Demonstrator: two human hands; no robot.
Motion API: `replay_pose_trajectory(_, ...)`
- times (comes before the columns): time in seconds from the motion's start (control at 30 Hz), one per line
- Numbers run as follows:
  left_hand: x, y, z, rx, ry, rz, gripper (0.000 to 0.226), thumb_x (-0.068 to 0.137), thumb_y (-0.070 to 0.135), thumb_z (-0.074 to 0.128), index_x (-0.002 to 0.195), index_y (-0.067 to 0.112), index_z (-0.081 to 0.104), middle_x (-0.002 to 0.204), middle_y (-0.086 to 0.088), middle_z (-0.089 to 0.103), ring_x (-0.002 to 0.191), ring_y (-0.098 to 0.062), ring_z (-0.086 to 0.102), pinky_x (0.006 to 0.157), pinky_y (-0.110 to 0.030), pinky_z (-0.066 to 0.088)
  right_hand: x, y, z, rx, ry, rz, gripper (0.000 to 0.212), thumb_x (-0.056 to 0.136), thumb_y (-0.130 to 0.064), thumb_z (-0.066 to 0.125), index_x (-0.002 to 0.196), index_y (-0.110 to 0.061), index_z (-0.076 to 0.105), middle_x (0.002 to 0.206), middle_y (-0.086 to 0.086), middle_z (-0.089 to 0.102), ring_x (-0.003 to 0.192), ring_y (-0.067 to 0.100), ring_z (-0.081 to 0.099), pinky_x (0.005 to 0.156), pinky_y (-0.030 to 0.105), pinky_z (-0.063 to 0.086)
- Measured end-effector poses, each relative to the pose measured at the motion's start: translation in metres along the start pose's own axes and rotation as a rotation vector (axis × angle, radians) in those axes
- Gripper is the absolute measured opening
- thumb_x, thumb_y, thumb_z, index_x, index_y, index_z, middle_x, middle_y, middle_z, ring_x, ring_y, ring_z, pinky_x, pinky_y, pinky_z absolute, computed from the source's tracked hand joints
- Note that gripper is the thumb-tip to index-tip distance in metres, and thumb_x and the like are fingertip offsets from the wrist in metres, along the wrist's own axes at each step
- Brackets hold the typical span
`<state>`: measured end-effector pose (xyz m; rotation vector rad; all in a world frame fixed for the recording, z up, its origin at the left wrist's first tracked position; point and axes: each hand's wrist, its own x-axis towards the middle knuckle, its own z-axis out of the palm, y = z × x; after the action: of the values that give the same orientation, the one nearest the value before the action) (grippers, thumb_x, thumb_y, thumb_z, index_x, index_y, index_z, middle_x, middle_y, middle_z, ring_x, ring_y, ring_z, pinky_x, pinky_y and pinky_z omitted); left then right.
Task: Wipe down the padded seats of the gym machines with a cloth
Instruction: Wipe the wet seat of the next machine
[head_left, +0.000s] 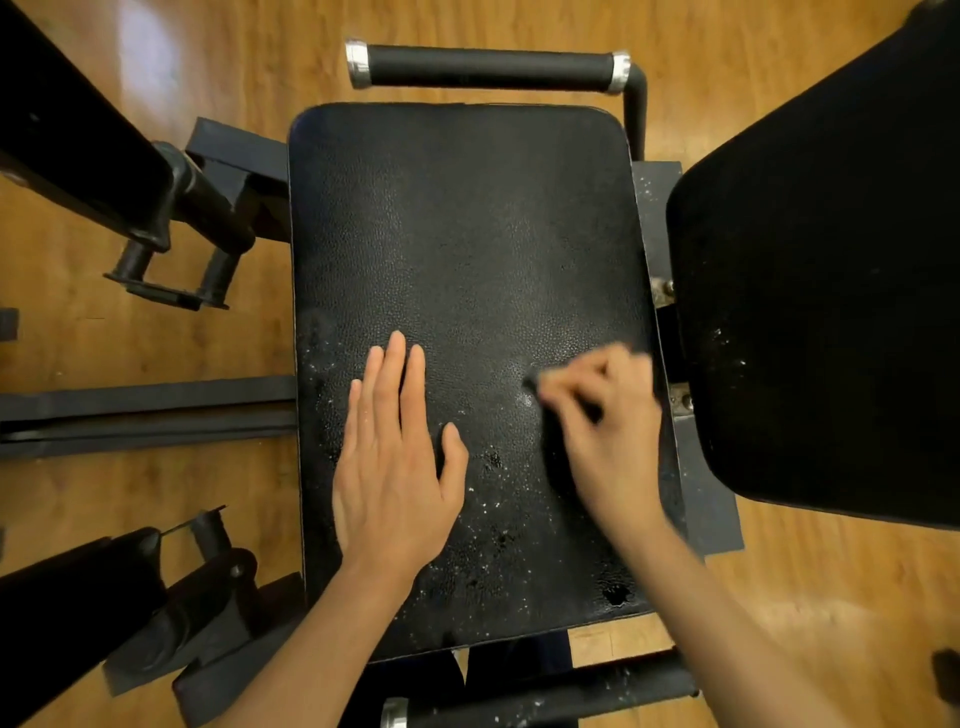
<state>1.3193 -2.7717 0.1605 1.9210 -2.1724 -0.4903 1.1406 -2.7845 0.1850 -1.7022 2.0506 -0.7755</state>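
A black padded seat (467, 234) fills the middle of the view. White specks and wet spots dot its near half. My left hand (395, 467) lies flat on the seat's near left part, palm down and holding nothing. My right hand (608, 436) is over the near right part, blurred by motion. Its fingers are curled on a dark cloth (558, 457) that barely stands out from the black pad. A second black pad (831, 286), the backrest, rises at the right, with a few white specks on it.
A black grip bar with chrome ends (488, 67) runs beyond the seat's far edge, and another (519, 701) lies at the near edge. Black machine arms and frame bars (156, 208) stand at the left. The floor (130, 338) is glossy wood.
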Motion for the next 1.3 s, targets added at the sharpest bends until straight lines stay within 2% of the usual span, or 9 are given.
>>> replay_pose_trajectory(0.1, 0.0, 0.001, -0.001, 0.0, -0.004, -0.004, 0.067, 0.1, 0.033, 0.036, 0.158, 0.007, 0.017, 0.167, -0.009, 0.009, 0.155, -0.022, 0.006, 0.126, -0.036, 0.004, 0.006, 0.001, 0.0, 0.008, -0.055, -0.072, 0.002, 0.085, -0.015, 0.075, 0.085, -0.017, 0.076, 0.088, -0.002, 0.056, 0.091, 0.017, 0.047, 0.08, 0.021, 0.038)
replay_pose_trajectory(0.23, 0.002, 0.001, -0.001, 0.005, 0.003, -0.006, 0.067, 0.099, 0.033, 0.035, 0.158, 0.007, 0.017, 0.167, -0.009, 0.01, 0.155, -0.021, 0.006, 0.126, -0.035, 0.003, 0.086, -0.003, 0.023, 0.027, 0.095, -0.038, 0.005, 0.084, -0.016, 0.073, 0.08, -0.012, 0.075, 0.089, -0.004, 0.05, 0.092, 0.018, 0.046, 0.084, 0.035, 0.043)
replay_pose_trajectory(0.43, 0.0, 0.001, -0.002, -0.012, -0.009, -0.012, 0.068, 0.099, 0.033, 0.035, 0.158, 0.007, 0.016, 0.168, -0.008, 0.009, 0.155, -0.02, 0.004, 0.127, -0.037, 0.005, -0.014, -0.012, 0.005, 0.057, -0.135, -0.124, 0.006, 0.087, -0.013, 0.072, 0.081, -0.015, 0.071, 0.088, -0.004, 0.051, 0.09, 0.012, 0.041, 0.08, 0.016, 0.032)
replay_pose_trajectory(0.67, 0.002, 0.001, 0.0, -0.001, 0.013, 0.005, 0.067, 0.099, 0.034, 0.035, 0.158, 0.007, 0.017, 0.167, -0.009, 0.01, 0.155, -0.021, 0.007, 0.126, -0.036, 0.006, 0.088, -0.024, 0.043, 0.052, 0.081, -0.065, 0.005, 0.085, -0.016, 0.07, 0.081, -0.015, 0.072, 0.089, -0.004, 0.049, 0.092, 0.019, 0.045, 0.085, 0.04, 0.041)
replay_pose_trajectory(0.83, 0.0, -0.001, -0.003, -0.087, 0.028, 0.004, 0.063, 0.101, 0.03, 0.036, 0.158, 0.007, 0.02, 0.167, -0.008, 0.012, 0.155, -0.019, 0.006, 0.126, -0.034, 0.003, -0.001, -0.021, 0.019, 0.041, -0.186, -0.271, 0.003, 0.089, -0.013, 0.07, 0.088, -0.015, 0.073, 0.089, -0.004, 0.051, 0.091, 0.014, 0.041, 0.08, 0.028, 0.035)
replay_pose_trajectory(0.93, -0.004, -0.001, -0.01, -0.178, 0.075, -0.016, 0.059, 0.102, 0.027, 0.036, 0.157, 0.008, 0.024, 0.167, -0.007, 0.014, 0.155, -0.019, 0.006, 0.126, -0.034, -0.001, 0.065, -0.027, 0.034, -0.005, -0.126, -0.311, 0.003, 0.085, -0.017, 0.069, 0.086, -0.016, 0.072, 0.09, -0.004, 0.053, 0.092, 0.02, 0.046, 0.081, 0.025, 0.031)
replay_pose_trajectory(1.07, -0.044, 0.0, -0.016, -0.206, 0.108, -0.118, 0.059, 0.102, 0.024, 0.039, 0.157, 0.01, 0.024, 0.167, -0.005, 0.012, 0.155, -0.018, 0.005, 0.126, -0.035, -0.001, 0.085, -0.039, 0.054, 0.025, 0.014, -0.15, 0.008, 0.085, -0.015, 0.068, 0.086, -0.02, 0.074, 0.093, 0.001, 0.056, 0.094, 0.017, 0.044, 0.086, 0.038, 0.039)
replay_pose_trajectory(1.2, -0.09, 0.0, -0.011, -0.227, 0.108, -0.303, 0.059, 0.102, 0.028, 0.034, 0.157, 0.011, 0.025, 0.168, 0.0, 0.01, 0.155, -0.016, 0.003, 0.126, -0.03, -0.002, -0.009, -0.035, 0.031, 0.061, -0.237, -0.339, 0.008, 0.089, -0.012, 0.069, 0.088, -0.019, 0.074, 0.088, -0.004, 0.05, 0.089, 0.014, 0.041, 0.079, 0.032, 0.036)
replay_pose_trajectory(1.3, -0.099, 0.002, -0.003, -0.209, 0.1, -0.351, 0.058, 0.101, 0.029, 0.031, 0.156, 0.01, 0.026, 0.167, -0.001, 0.012, 0.155, -0.016, 0.004, 0.125, -0.029, -0.002, 0.038, -0.038, 0.041, 0.02, -0.235, -0.426, 0.006, 0.086, -0.014, 0.069, 0.085, -0.018, 0.074, 0.085, 0.0, 0.052, 0.088, 0.021, 0.046, 0.078, 0.032, 0.034)
